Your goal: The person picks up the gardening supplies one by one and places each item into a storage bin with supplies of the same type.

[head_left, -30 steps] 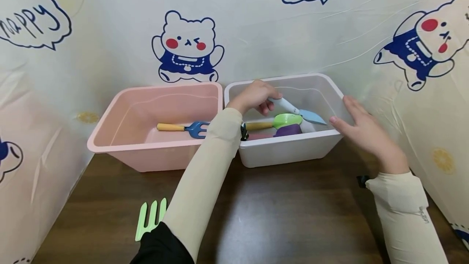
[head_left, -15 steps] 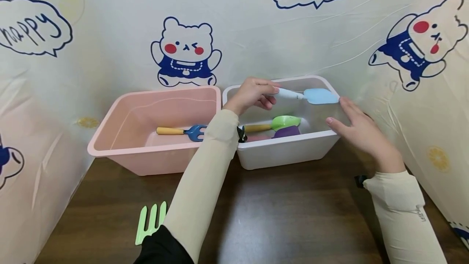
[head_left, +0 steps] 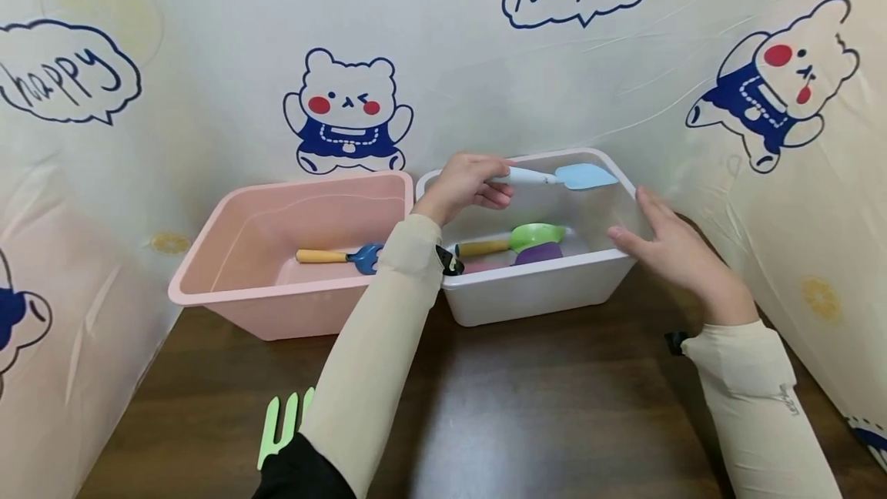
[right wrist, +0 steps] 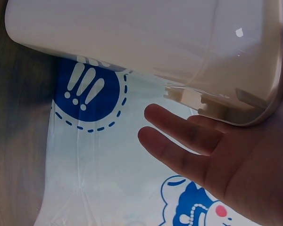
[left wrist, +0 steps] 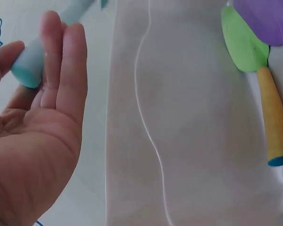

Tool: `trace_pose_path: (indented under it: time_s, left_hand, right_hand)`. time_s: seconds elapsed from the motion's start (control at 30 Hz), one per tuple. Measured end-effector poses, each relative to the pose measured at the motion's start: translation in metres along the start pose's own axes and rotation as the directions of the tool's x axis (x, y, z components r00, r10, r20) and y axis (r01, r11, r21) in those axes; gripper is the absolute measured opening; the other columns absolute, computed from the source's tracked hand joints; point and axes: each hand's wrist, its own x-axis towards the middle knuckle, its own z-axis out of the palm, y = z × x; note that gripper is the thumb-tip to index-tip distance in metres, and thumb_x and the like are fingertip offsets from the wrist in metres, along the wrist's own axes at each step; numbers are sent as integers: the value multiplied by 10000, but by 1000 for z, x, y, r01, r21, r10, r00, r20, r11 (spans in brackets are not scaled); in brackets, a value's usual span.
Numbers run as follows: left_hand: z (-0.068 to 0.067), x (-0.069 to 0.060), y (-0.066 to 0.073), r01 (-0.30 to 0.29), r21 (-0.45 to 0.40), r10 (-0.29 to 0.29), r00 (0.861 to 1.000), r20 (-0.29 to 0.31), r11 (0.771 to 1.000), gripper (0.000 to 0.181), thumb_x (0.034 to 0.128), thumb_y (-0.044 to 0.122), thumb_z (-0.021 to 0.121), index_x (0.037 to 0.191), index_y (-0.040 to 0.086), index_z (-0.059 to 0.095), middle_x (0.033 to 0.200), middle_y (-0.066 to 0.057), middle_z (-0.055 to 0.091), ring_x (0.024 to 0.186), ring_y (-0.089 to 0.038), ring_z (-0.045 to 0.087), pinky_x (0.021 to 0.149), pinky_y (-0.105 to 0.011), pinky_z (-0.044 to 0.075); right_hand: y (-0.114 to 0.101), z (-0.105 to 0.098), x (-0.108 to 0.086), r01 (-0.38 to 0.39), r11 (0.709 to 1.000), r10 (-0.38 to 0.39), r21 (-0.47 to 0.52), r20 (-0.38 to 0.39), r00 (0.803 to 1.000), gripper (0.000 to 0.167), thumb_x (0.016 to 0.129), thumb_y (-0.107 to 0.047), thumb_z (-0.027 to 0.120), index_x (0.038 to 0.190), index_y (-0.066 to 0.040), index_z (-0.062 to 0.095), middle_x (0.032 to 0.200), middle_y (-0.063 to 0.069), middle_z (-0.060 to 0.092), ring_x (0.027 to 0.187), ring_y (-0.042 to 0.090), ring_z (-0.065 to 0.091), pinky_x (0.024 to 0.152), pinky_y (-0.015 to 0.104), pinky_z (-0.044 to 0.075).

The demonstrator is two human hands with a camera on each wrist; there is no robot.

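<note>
My left hand (head_left: 464, 185) pinches the pale blue handle of a small toy garden trowel (head_left: 585, 175), raised over the far side of the white bin (head_left: 533, 293). Its blade points right; in the left wrist view the handle end (left wrist: 29, 68) sits between thumb and fingers. My right hand (head_left: 682, 256) rests against the bin's right end, at the rim. Its fingers (right wrist: 179, 153) stretch loosely along the outer wall in the right wrist view. Inside lie a green trowel (left wrist: 245, 40) with a wooden handle and a purple-headed tool (head_left: 539, 252), its pink handle partly hidden.
A pink bin (head_left: 277, 314) stands against the white one on the left, holding a blue hand fork (head_left: 362, 259) with a wooden handle. A green fork head (head_left: 277, 433) lies on the brown table (head_left: 527, 406), partly covered by the left sleeve. Printed sheeting rises behind.
The left hand has lifted the pale blue trowel from low in the white bin to about rim height, then drawn it slightly left. The right hand stays at the bin's right end.
</note>
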Motion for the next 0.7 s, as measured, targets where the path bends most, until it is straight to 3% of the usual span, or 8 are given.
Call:
trace_pose_path:
  time_s: [0.2,0.43,0.7]
  left_hand:
    - [1,-9,-2,-8,3,8,999,-37,1000,278,985,133,621,1209,-12,699,877,-220,713,677,-226,707,756,-420,604]
    - [1,-14,-5,51,15,-51,998,22,999,306,959,113,637,1241,12,699,919,-247,714,678,-229,710,786,-428,597]
    - [1,-9,-6,119,36,-122,990,69,992,321,957,107,634,1256,3,685,925,-224,715,661,-216,698,775,-414,600]
  right_hand:
    - [-1,7,6,3,1000,-3,-17,16,1000,1022,970,-607,547,1606,-114,-82,1671,152,-79,1499,461,-2,1103,732,116]
    - [-3,9,6,28,999,-28,-37,14,1000,1017,978,-581,562,1605,-68,-54,1667,184,-39,1501,455,29,1145,673,112]
    - [2,1,3,14,999,-14,-40,-6,1000,997,987,-561,563,1606,-105,-71,1652,247,9,1462,524,127,1110,715,160]
